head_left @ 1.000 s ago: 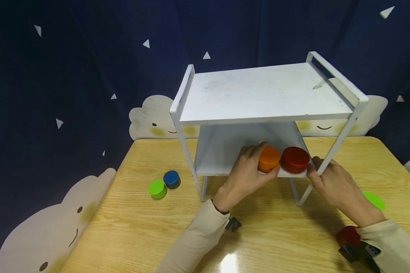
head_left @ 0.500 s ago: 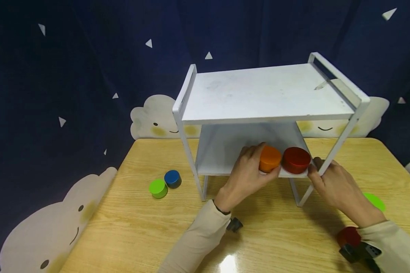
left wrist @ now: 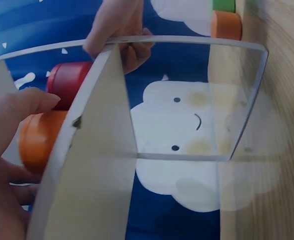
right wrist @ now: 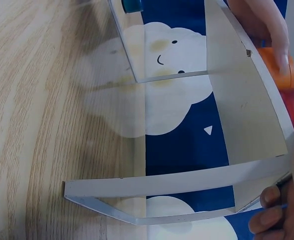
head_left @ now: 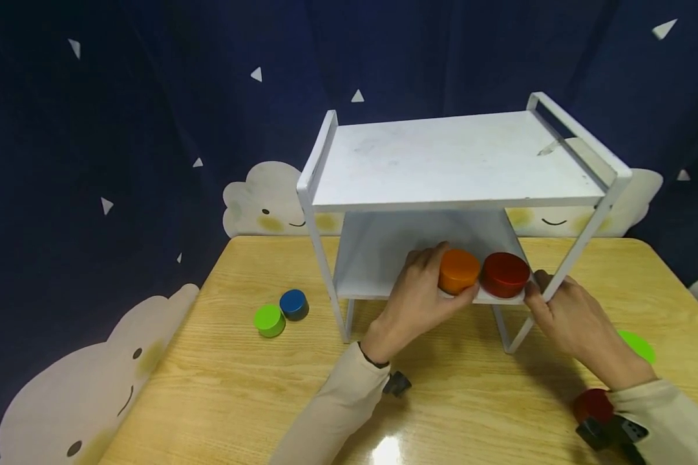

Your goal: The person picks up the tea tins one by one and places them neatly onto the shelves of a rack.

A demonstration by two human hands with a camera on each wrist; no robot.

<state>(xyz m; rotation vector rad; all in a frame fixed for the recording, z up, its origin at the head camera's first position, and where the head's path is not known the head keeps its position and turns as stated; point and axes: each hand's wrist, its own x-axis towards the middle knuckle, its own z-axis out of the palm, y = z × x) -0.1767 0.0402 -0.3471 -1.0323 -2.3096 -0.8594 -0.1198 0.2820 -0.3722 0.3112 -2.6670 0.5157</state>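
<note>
- Head view: a white rack point(head_left: 459, 161) stands on the tabletop point(head_left: 256, 400); its lower shelf point(head_left: 372, 261) carries an orange cylinder point(head_left: 459, 272) and a red cylinder point(head_left: 505, 275), side by side at the front edge, toward the right end.
- The left hand point(head_left: 415, 290) has its fingers curled round the orange cylinder, thumb in front, spread only as wide as the cylinder; this grip probably keeps it in place beside the red one. The right hand point(head_left: 572, 316) grips the rack at the shelf's right end, perhaps to steady it.
- On the tabletop, a blue block point(head_left: 293, 305) and a lime block point(head_left: 269, 321) lie left of the rack; a flat-looking green piece point(head_left: 638, 347) and a dark red block point(head_left: 593, 405) lie partly hidden by the right arm.
- Left wrist view: the left thumb reaches over the orange cylinder close to the red one. Farther off, a second orange block point(left wrist: 226, 25) sits next to a green one point(left wrist: 224, 5).
- Right wrist view: the right hand's fingers are bent near the shelf's underside corner; whether that hand touches the red cylinder, I cannot tell. The rack, open at the front, is the only holder visible, with both cylinders on its shelf.
</note>
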